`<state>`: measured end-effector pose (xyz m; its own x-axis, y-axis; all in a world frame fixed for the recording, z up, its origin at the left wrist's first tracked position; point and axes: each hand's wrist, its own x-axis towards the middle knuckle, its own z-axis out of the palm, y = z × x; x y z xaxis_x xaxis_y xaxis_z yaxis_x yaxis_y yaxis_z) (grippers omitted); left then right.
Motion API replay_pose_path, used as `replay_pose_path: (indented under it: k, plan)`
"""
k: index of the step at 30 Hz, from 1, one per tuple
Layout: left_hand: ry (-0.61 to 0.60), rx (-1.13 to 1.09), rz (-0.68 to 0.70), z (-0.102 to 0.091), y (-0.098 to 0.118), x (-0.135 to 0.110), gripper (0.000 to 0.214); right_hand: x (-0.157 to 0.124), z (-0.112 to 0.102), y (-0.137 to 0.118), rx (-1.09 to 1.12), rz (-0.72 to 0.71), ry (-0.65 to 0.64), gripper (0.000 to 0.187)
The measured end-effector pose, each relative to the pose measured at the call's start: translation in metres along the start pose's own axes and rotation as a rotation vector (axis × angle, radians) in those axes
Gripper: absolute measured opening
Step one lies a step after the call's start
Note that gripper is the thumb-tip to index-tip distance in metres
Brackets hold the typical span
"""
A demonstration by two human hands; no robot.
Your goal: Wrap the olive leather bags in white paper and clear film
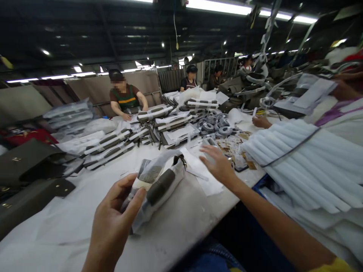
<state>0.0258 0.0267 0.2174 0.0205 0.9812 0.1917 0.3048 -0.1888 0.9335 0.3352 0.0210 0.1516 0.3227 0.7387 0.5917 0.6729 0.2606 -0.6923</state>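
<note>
My left hand point(113, 223) grips a clear plastic bag point(159, 181) with a dark olive strap rolled inside it, held just above the white table point(70, 226). My right hand point(219, 164) reaches forward over the table with its fingers spread, holding nothing. It hovers near a small grey item point(210, 142) and a heap of small paper tags point(236, 145). A white paper sheet point(202, 172) lies under that hand.
Stacks of bagged straps point(113, 145) and rolls of tape point(217, 126) cover the middle of the table. Rolled white foam sheets point(306, 158) lie at the right. Dark olive bags point(31, 166) sit at the left. Other people point(124, 96) work across the table, and another person's hand point(261, 121) rests at right.
</note>
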Motion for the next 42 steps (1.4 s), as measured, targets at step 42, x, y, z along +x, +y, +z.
replay_pose_path:
  k: [42]
  plan:
    - [-0.084, -0.031, 0.257, 0.012, -0.014, 0.007, 0.036, -0.041, 0.048, -0.129, 0.797, 0.286, -0.345, 0.024]
